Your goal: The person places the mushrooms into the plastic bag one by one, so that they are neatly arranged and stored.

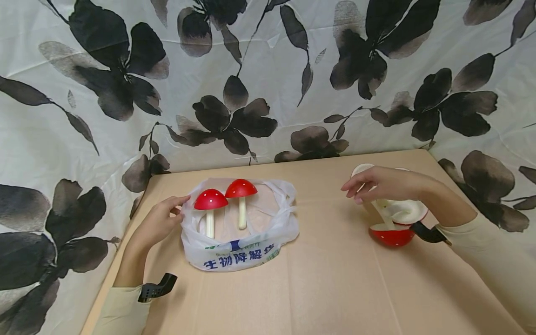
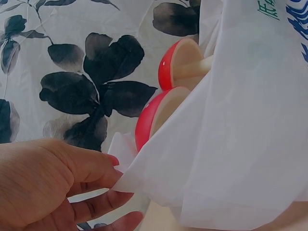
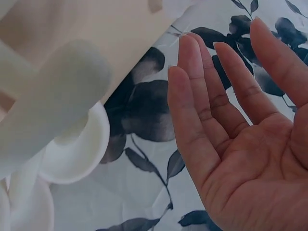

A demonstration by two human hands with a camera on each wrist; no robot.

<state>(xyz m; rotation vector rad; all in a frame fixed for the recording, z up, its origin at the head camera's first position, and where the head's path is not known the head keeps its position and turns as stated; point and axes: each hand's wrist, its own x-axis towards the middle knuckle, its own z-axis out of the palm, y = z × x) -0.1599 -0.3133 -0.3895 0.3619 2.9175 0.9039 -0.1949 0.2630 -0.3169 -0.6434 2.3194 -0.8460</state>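
Note:
A white plastic bag (image 1: 251, 256) with printed characters stands with its mouth spread on the table. Two toy mushrooms, a nearer one (image 1: 211, 200) and a farther one (image 1: 241, 188), lie in it, their red white-dotted caps toward the back. My left hand (image 1: 161, 221) pinches the bag's left rim between thumb and fingers, as the left wrist view shows at the bag's corner (image 2: 127, 185). Over at the right, my right hand (image 1: 387, 184) hovers with loose fingers, holding nothing. Below it lie several more toy mushrooms (image 1: 391, 236), partly hidden by that hand, pale undersides up.
The light wooden table (image 1: 326, 279) meets a white cloth (image 1: 293, 88) with dark printed flowers at its back and sides. Black straps sit on both wrists, a left one (image 1: 157, 288) and a right one (image 1: 428, 231).

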